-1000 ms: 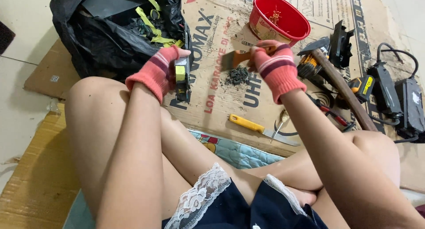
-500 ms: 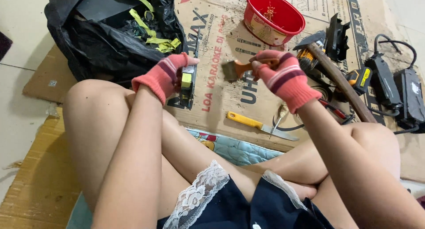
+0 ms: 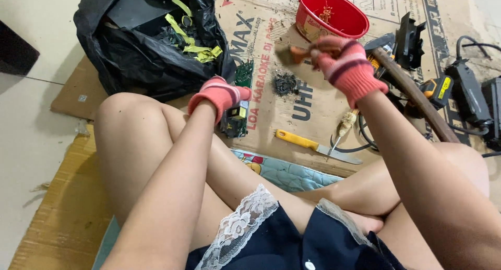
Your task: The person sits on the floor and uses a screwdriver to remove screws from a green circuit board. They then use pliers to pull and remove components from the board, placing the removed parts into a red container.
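Observation:
My left hand [image 3: 218, 94], in a pink knit glove, grips a green circuit board [image 3: 237, 100] stood on edge on the cardboard sheet [image 3: 271, 124]. My right hand [image 3: 342, 64], gloved the same, is raised above the cardboard and closed on a small hammer [image 3: 292, 55] with a wooden handle, its dark head blurred and pointing left. A little heap of dark debris [image 3: 284, 84] lies on the cardboard between the two hands. My bare legs fill the lower part of the view.
A black plastic bag [image 3: 146, 45] with yellow-green strips and boards sits at the upper left. A red bowl [image 3: 330, 14] stands at the top. A yellow-handled knife [image 3: 313, 145], a wooden-handled tool [image 3: 342, 129], a long wooden handle [image 3: 412, 95] and black power adapters [image 3: 467, 95] lie to the right.
The right hand has lifted the hammer up and away from the board. The left hand has lowered the circuit board onto the cardboard and holds it on edge.

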